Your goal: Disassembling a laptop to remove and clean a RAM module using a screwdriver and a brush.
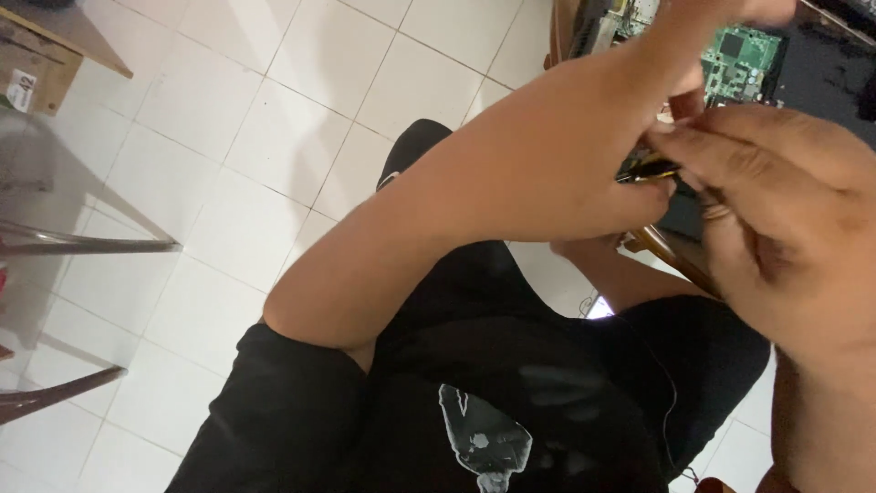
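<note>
So there's a small black and yellow tool (650,170) pinched right in the middle of things, just below a green circuit board (741,57). Only a sliver of the tool shows, so I can't say what kind it is. The right hand (785,228) sits over it with the fingers curled in close, fingertips meeting at the tool, and looks like it's gripping it. The left hand (730,18) is up at the top edge, mostly cut off and blurred, so I can't tell whether it's open or closed, or if it has hold of anything. Its forearm (511,173) runs across the frame and covers a lot.

The circuit board lies inside a dark open casing (821,82) on the worktop (671,251), of which only a brown wooden edge peeks out under the hands. What else is in the casing is hidden behind the hands.

Below all that is a black shirt (511,393) with a pale print. Off to the left there's white tiled floor (228,137), a cardboard box (32,68) in the corner, and some metal chair legs (91,245), partly cut off.
</note>
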